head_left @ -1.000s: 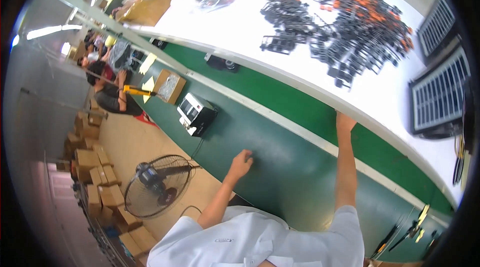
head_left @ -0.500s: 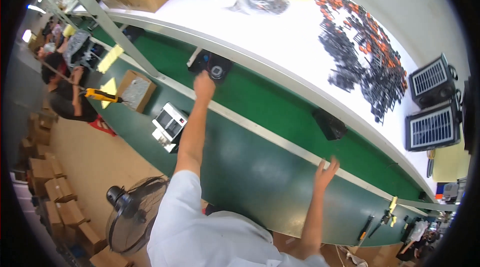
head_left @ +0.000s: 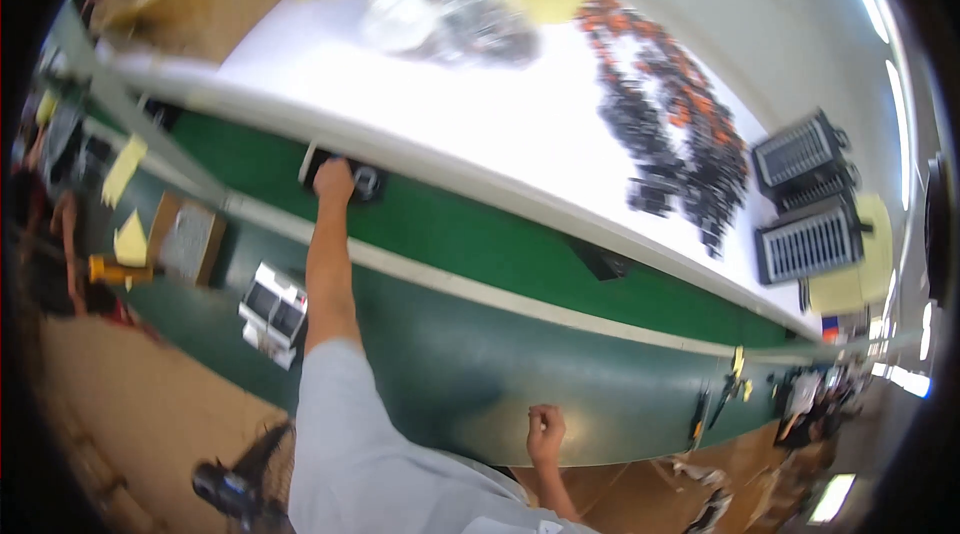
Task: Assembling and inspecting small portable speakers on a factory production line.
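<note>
My left hand (head_left: pixel 334 180) reaches out to the green strip beneath the raised white shelf. Its fingers close on the near side of a black plastic housing (head_left: pixel 378 196) with a round ring-like part; the grip itself is partly hidden. My right hand (head_left: pixel 545 434) hovers over the near edge of the dark green bench (head_left: pixel 450 334), fingers curled in and nothing visible in them. A black angular housing (head_left: pixel 598 261) lies further right along the green strip (head_left: pixel 490 239).
On the white shelf (head_left: pixel 330 54) lie a pile of small black and orange parts (head_left: pixel 675 124), clear plastic bags (head_left: pixel 485 29) and solar-panel lamps (head_left: pixel 810 244). A white-and-black device (head_left: pixel 275 306) and an open carton (head_left: pixel 187 239) stand at left. A fan (head_left: pixel 230 489) is lower left; a co-worker sits far left.
My right hand has drawn back from the strip's edge toward my body, and its fingers have curled. The left hand stays at the black housing while the whole view has turned right.
</note>
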### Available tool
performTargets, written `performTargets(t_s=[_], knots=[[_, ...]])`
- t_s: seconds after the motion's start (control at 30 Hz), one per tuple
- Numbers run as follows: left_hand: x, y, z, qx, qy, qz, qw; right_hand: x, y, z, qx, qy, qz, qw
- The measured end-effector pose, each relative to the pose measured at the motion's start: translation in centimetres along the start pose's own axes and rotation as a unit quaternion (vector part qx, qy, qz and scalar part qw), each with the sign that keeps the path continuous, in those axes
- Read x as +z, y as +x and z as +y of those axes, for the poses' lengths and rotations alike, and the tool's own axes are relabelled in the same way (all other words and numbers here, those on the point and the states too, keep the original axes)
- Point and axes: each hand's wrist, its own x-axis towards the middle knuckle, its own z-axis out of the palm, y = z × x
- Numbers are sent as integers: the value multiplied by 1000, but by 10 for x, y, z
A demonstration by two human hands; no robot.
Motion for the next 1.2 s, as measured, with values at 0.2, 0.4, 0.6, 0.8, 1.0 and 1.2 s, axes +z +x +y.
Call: performTargets(t_s=[0.2, 0.4, 0.6, 0.8, 1.0, 1.2], knots=[[-31, -164, 119, -1, -172, -74, 982, 82, 93, 1, 201, 370, -158, 893], [-60, -411, 195, 99, -222, -196, 950, 90, 106, 0, 325, 759, -234, 514], [-60, -527, 194, 67, -258, -302, 915, 31, -1, 48, 357, 737, -216, 531], [-40, -557, 211, 89, -242, -388, 885, 8, -18, 93, 341, 656, -290, 607], [-47, -554, 208, 149, -189, -448, 861, 11, -14, 113, 336, 683, -160, 628], [-53, -523, 205, 402, -230, -13, 886, -14, -12, 66, 306, 625, -85, 713]])
